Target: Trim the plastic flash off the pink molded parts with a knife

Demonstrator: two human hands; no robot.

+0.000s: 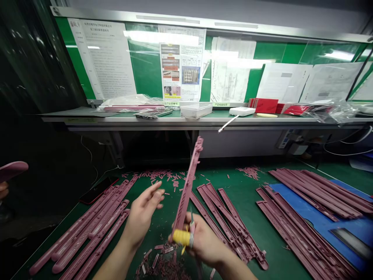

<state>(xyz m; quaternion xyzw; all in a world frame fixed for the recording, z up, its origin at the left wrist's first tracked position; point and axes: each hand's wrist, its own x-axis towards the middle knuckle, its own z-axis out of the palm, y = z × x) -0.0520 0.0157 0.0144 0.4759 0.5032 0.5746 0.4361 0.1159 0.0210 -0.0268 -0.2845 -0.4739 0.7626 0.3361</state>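
My right hand [204,239] is closed around the lower end of a long, narrow pink plastic strip [188,182], which tilts upward with its ribbed inner side showing. A thin, pointed, knife-like tool [192,222] also sticks up from this hand. A yellow wrapping [181,237] sits at its fingers; whether it is on a finger or on a handle, I cannot tell. My left hand [145,208] is raised to the left of the strip, holding nothing, with its fingers loosely curved and apart from it. Pink scraps [167,264] lie on the green mat below.
Pink strips lie in groups at left [96,229], centre right [230,221] and right [303,233], some over a blue sheet [323,229]. A phone [99,189] lies at left. More offcuts [163,175] are scattered behind. A shelf [204,121] spans the back. Another person's hand [3,190] shows far left.
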